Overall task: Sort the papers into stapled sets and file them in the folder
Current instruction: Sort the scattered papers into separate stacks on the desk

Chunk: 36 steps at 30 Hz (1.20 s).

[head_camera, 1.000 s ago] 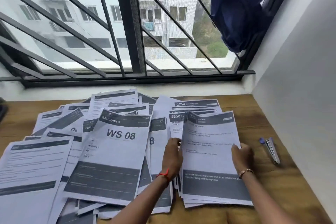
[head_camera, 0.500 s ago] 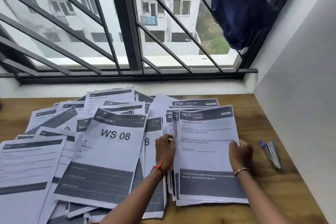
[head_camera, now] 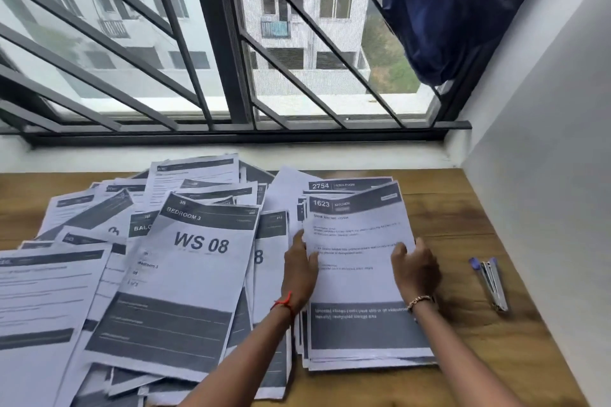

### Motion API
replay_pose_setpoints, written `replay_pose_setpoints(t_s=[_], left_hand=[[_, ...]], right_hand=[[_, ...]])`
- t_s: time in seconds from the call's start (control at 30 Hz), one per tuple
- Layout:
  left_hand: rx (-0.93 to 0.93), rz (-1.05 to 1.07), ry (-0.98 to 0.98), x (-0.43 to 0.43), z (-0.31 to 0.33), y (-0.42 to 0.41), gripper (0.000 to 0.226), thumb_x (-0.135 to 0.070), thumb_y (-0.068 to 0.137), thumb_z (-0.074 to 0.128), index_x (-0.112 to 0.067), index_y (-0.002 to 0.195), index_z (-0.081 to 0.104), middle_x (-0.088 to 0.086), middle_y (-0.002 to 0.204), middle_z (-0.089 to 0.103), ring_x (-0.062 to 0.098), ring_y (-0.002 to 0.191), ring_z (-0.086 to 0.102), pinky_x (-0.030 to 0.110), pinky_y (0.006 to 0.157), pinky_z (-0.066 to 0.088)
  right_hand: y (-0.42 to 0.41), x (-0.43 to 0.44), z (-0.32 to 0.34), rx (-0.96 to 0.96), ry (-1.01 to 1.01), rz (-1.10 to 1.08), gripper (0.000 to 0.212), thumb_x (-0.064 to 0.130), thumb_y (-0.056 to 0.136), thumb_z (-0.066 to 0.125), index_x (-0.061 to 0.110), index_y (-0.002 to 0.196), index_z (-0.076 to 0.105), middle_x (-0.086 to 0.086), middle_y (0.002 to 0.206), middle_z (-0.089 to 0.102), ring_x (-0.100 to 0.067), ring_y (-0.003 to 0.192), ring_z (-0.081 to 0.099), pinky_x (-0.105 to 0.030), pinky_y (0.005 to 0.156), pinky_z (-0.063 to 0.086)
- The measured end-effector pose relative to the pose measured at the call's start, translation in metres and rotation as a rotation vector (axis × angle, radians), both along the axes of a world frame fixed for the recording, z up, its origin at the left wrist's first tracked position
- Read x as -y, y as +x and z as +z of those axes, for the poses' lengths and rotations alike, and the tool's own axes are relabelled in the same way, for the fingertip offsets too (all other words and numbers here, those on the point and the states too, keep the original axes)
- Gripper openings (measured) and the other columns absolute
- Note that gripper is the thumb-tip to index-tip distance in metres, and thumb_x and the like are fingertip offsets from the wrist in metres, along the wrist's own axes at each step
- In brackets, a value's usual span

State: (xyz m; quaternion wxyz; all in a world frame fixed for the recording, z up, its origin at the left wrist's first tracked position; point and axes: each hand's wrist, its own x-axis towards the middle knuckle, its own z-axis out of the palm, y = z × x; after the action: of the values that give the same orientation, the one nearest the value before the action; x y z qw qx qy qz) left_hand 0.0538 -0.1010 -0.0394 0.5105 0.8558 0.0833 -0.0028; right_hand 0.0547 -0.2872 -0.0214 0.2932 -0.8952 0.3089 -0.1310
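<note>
Pointing windowward lengthwise, stack (head_camera: 357, 287); right hand (head_camera: 417, 271) seemingly gripping

Barred window (head_camera: 211, 43) across upper frame, daylight. White wall (head_camera: 545, 142) right. Blue cloth (head_camera: 439, 10) upper right. Wooden table (head_camera: 463, 208) below.

Seemingly loose stack (head_camera: 360, 287) beside scattered papers (head_camera: 185, 274)

We seem to be in a home, at a desk corner of a flat. A brown wood-grain tabletop (head_camera: 446, 208) sits against a plain white wall (head_camera: 545, 142), below a window with a black metal grille of slanted bars (head_camera: 231, 43). Outside we see a white multi-storey residential block with balconies (head_camera: 297, 10). A dark blue cloth (head_camera: 439, 10) hangs bunched at the window's right. Loose black-and-white printed paper sheets (head_camera: 185, 274) and a small silver stapler with blue ends (head_camera: 491, 284) lie on the wood.
</note>
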Motion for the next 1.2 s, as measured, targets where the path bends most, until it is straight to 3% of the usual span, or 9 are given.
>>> replay_pose_setpoints(t_s=[0.1, 0.23, 0.43, 0.57, 0.67, 0.83, 0.93, 1.1, 1.2], left_hand=[[-0.031, -0.038, -0.016, 0.002, 0.001, 0.002, 0.057, -0.004, 0.085, 0.062, -0.001, 0.137, 0.038, 0.013, 0.131, 0.053, 0.027, 0.121, 0.050, 0.030, 0.102, 0.038], [0.005, -0.043, -0.104, 0.005, 0.012, 0.003, 0.046, 0.010, 0.082, 0.050, -0.003, 0.126, 0.045, 0.008, 0.114, 0.059, 0.017, 0.099, 0.055, 0.000, 0.074, 0.037], [0.146, -0.089, -0.205, 0.007, 0.008, -0.005, 0.034, 0.012, 0.077, 0.035, -0.012, 0.095, 0.050, -0.001, 0.086, 0.057, 0.006, 0.074, 0.052, 0.018, 0.061, 0.040], [0.103, -0.038, -0.279, 0.010, 0.003, -0.009, 0.037, 0.018, 0.072, 0.037, -0.015, 0.079, 0.051, -0.011, 0.067, 0.048, 0.002, 0.059, 0.039, 0.019, 0.053, 0.030], [0.074, -0.023, -0.271, 0.011, -0.002, -0.008, 0.035, 0.018, 0.070, 0.038, -0.015, 0.074, 0.051, -0.011, 0.066, 0.050, 0.002, 0.062, 0.043, 0.018, 0.057, 0.032], [0.004, 0.006, -0.347, 0.012, 0.007, -0.006, 0.029, 0.013, 0.071, 0.044, -0.015, 0.069, 0.052, -0.009, 0.063, 0.050, 0.000, 0.058, 0.042, 0.015, 0.054, 0.030], [0.001, 0.047, -0.435, 0.012, 0.009, -0.004, 0.005, -0.004, 0.062, 0.047, -0.009, 0.062, 0.048, -0.004, 0.060, 0.045, 0.000, 0.055, 0.039, 0.014, 0.052, 0.031], [-0.030, 0.107, -0.471, 0.010, -0.002, 0.002, 0.032, -0.035, 0.060, 0.053, -0.004, 0.066, 0.053, 0.003, 0.063, 0.046, 0.008, 0.058, 0.039, 0.022, 0.053, 0.034], [-0.033, 0.097, -0.359, 0.006, -0.011, 0.003, 0.012, -0.016, 0.061, 0.047, -0.006, 0.066, 0.053, 0.004, 0.067, 0.056, 0.018, 0.062, 0.050, 0.035, 0.057, 0.044]], right_hand=[[-0.002, 0.000, -0.005, -0.070, -0.069, 0.056, 0.053, 0.036, 0.071, 0.034, 0.001, 0.105, 0.056, -0.027, 0.098, 0.064, -0.043, 0.088, 0.059, -0.035, 0.066, 0.037], [0.000, -0.001, -0.011, 0.008, -0.115, 0.169, 0.057, 0.037, 0.073, 0.033, -0.005, 0.102, 0.058, -0.027, 0.096, 0.061, -0.043, 0.091, 0.056, -0.042, 0.076, 0.045], [0.011, 0.000, -0.015, 0.046, -0.066, 0.278, 0.074, 0.040, 0.078, 0.044, -0.006, 0.137, 0.037, -0.027, 0.126, 0.049, -0.041, 0.112, 0.047, -0.047, 0.096, 0.037], [0.015, 0.001, -0.017, 0.162, 0.119, 0.221, 0.072, 0.053, 0.081, 0.040, 0.001, 0.130, 0.045, -0.013, 0.097, 0.060, -0.035, 0.094, 0.057, -0.048, 0.089, 0.044], [0.014, 0.002, -0.021, 0.209, 0.225, 0.170, 0.059, 0.047, 0.081, 0.044, -0.001, 0.113, 0.055, -0.011, 0.082, 0.057, -0.037, 0.086, 0.057, -0.044, 0.081, 0.043], [0.016, 0.002, -0.033, 0.212, 0.193, 0.124, 0.082, 0.057, 0.078, 0.039, -0.010, 0.124, 0.047, -0.030, 0.121, 0.051, -0.043, 0.113, 0.045, -0.039, 0.096, 0.029], [0.019, 0.001, -0.032, 0.214, 0.205, 0.142, 0.099, 0.075, 0.076, 0.031, -0.006, 0.131, 0.044, -0.028, 0.129, 0.050, -0.044, 0.119, 0.043, -0.038, 0.104, 0.025], [0.018, 0.000, -0.033, 0.246, 0.236, 0.132, 0.104, 0.081, 0.075, 0.026, -0.005, 0.129, 0.047, -0.025, 0.127, 0.054, -0.042, 0.118, 0.045, -0.047, 0.104, 0.031], [0.018, -0.001, -0.033, 0.203, 0.181, 0.144, 0.091, 0.069, 0.076, 0.034, -0.005, 0.129, 0.047, -0.024, 0.128, 0.054, -0.043, 0.120, 0.045, -0.047, 0.102, 0.031]])
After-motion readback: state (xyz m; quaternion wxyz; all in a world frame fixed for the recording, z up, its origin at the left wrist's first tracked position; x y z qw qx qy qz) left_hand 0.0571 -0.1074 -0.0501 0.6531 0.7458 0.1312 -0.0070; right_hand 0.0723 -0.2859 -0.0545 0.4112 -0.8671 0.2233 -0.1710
